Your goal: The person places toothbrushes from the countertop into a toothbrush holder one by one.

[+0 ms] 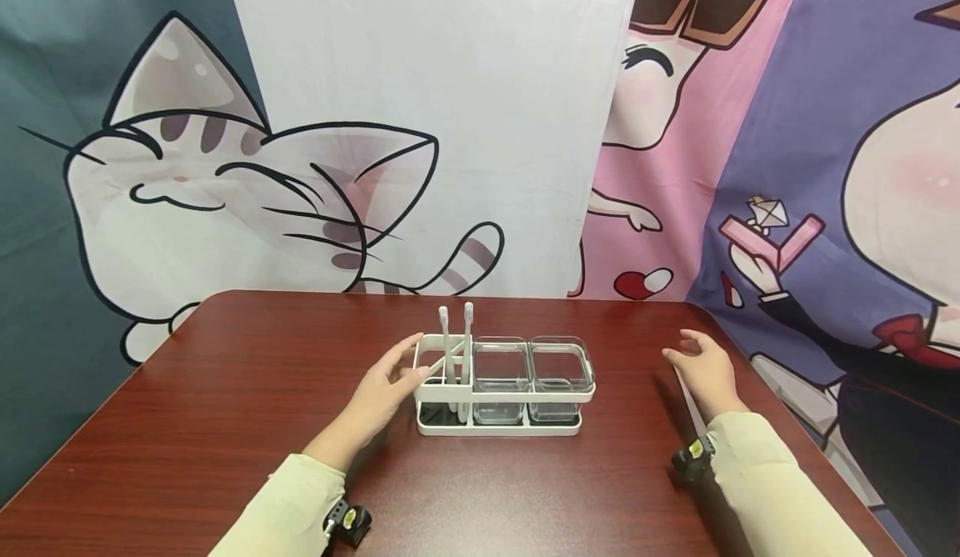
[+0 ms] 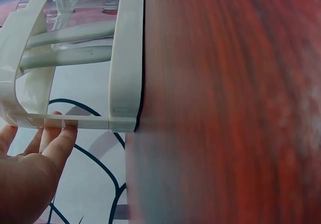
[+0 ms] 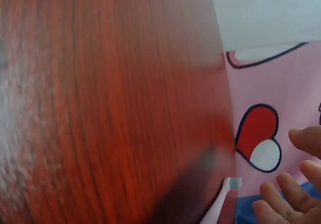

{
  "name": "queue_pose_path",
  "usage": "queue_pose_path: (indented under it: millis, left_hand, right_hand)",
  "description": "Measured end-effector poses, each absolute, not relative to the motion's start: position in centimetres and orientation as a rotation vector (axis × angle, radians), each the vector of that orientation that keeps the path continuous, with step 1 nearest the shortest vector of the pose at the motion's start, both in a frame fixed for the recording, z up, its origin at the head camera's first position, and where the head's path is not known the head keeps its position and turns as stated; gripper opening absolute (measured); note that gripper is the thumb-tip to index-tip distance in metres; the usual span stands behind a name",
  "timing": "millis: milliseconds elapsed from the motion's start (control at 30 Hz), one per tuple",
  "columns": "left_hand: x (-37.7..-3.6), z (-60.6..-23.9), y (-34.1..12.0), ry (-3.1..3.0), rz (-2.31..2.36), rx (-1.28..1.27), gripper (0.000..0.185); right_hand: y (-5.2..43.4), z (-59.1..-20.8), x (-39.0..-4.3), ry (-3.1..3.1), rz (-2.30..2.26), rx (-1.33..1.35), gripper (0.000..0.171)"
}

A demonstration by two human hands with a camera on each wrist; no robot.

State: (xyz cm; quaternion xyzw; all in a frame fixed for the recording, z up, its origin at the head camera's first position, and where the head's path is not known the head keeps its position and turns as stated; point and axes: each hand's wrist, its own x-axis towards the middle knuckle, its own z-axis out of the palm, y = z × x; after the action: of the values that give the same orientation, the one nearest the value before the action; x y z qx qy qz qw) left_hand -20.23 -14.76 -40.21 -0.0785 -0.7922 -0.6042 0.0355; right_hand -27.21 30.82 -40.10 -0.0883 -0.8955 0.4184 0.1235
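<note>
A white rack (image 1: 517,391) stands mid-table with two white toothbrushes (image 1: 467,332) upright in its left section and two clear cups (image 1: 501,369) (image 1: 561,365) beside them. My left hand (image 1: 386,386) reaches to the rack's left end with straight fingers. In the left wrist view its fingertips (image 2: 65,131) touch the rack's (image 2: 125,58) thin end rail, and the brush handles (image 2: 70,33) show behind. My right hand (image 1: 705,369) hovers to the right of the rack, fingers relaxed and holding nothing. A thin pale toothbrush-like stick (image 3: 220,204) lies on the table beside the right hand's fingers (image 3: 291,194).
The dark red wooden table (image 1: 225,407) has rounded far corners. Cartoon-print cloth (image 1: 247,190) hangs close behind its far edge. Small black cameras are strapped on my left wrist (image 1: 348,524) and my right wrist (image 1: 693,461).
</note>
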Motion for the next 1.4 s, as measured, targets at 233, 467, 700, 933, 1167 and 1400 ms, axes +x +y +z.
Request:
queue_pose_path:
  millis: [233,467,700,933,1167,1400]
  left_hand:
    - [-20.2,-40.2,-14.8,-2.435,-1.859,-0.247,0.058]
    - [-20.2,-40.0,-14.8,-2.440,-1.853,-0.239,0.057]
    - [-20.2,-40.0,-14.9,-2.464,-1.834,-0.219,0.059]
    - [-20.3,-40.0,-14.9,-2.463,-1.845,-0.228,0.058]
    - [-20.2,-40.1,-14.8,-2.434,-1.891,-0.246,0.058]
    - [-20.1,-40.0,-14.8,-2.441,-1.874,-0.262,0.058]
  right_hand:
    - [31.5,-40.5,-27.4,-2.625,1.217,-0.339,0.058]
    - [31.9,-40.7,-27.7,-2.655,1.187,-0.415,0.058]
    - [31.9,-40.7,-28.2,-2.707,1.160,-0.434,0.057]
    - [32.3,-40.6,-28.4,-2.806,1.099,-0.420,0.058]
    - [32.9,-40.7,-28.6,-2.820,1.152,-0.453,0.055]
    - [33.3,-41.0,-28.8,-2.813,1.209,-0.429,0.052]
